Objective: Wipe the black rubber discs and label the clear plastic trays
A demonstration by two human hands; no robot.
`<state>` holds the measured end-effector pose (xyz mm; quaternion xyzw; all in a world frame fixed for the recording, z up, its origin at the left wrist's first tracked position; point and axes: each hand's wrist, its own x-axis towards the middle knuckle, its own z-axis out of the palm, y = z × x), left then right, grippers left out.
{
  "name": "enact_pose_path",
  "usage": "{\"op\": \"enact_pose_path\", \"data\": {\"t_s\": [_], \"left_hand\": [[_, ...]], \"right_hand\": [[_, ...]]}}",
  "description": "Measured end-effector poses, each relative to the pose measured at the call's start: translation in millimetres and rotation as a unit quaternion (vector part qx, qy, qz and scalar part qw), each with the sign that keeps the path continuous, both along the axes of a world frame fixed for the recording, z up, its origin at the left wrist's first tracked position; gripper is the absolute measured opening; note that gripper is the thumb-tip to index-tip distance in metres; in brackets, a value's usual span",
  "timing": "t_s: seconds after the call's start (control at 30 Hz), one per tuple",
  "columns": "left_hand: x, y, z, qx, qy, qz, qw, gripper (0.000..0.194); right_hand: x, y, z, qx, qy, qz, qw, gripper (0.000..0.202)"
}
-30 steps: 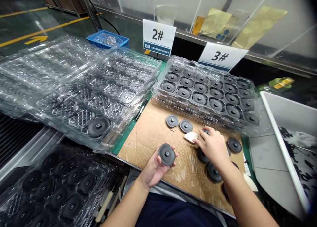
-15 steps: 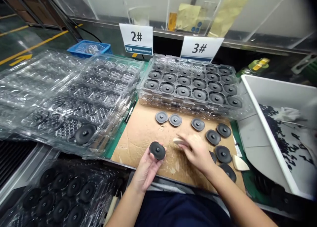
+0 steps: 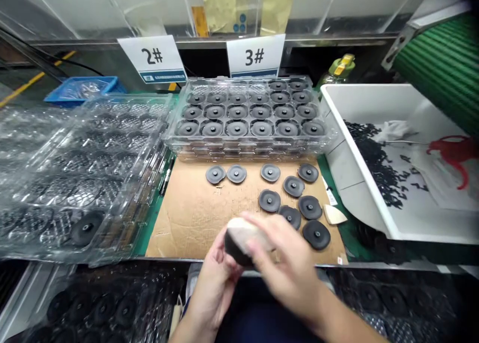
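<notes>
Low over the cardboard sheet (image 3: 179,213), my left hand (image 3: 217,278) grips a round black rubber-looking part (image 3: 235,250), tilted on edge. My right hand (image 3: 294,263), smeared by motion, pinches a cream-coloured pad (image 3: 243,229) against that part's face. The pad hides much of the face. Several similar dark parts, each with a small central stub, lie on the right half of the cardboard, among them a black part (image 3: 316,234) near my right hand. A second cream pad (image 3: 334,214) rests at the cardboard's right edge.
Stacked clear trays (image 3: 247,146) with dark parts stand behind the cardboard. More clear trays (image 3: 112,203) lie left, with one dark part in the front corner. At right, a white bin (image 3: 359,183) holds black scraps and a red-handled tool (image 3: 454,153). A blue basket (image 3: 62,101) sits back left.
My right hand has brought the pad left onto the part in my left hand. That part has tipped from facing up to on edge. The whole view has turned to the right.
</notes>
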<state>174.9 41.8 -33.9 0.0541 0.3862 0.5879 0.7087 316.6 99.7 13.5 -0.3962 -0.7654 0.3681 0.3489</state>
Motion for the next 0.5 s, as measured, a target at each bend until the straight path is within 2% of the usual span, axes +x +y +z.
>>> {"op": "enact_pose_path", "data": {"t_s": [0.1,0.17,0.3,0.37,0.43,0.5], "left_hand": [[5.8,0.0,9.7,-0.015,0.015,-0.006,1.0,0.063],[8.3,0.4,14.2,-0.031,0.031,0.004,0.999,0.057],[10.6,0.5,20.0,-0.036,0.039,-0.011,0.999,0.049],[8.9,-0.4,22.7,-0.028,0.041,-0.017,0.999,0.057],[7.4,-1.1,25.3,-0.029,0.039,-0.021,0.999,0.067],[8.4,-0.8,27.7,-0.04,0.039,-0.029,0.998,0.067]], "right_hand": [[-6.4,-3.1,14.6,0.038,-0.002,0.101,0.994,0.031],[-7.4,-3.3,16.5,0.035,-0.026,0.133,0.99,0.027],[-6.4,-6.1,13.0,0.082,0.001,0.067,0.994,0.031],[-4.3,-10.5,11.7,0.109,0.032,0.07,0.991,0.032],[-3.0,-13.3,12.0,0.108,0.039,0.088,0.989,0.029],[-4.7,-11.9,14.1,0.096,0.022,0.076,0.992,0.028]]}}
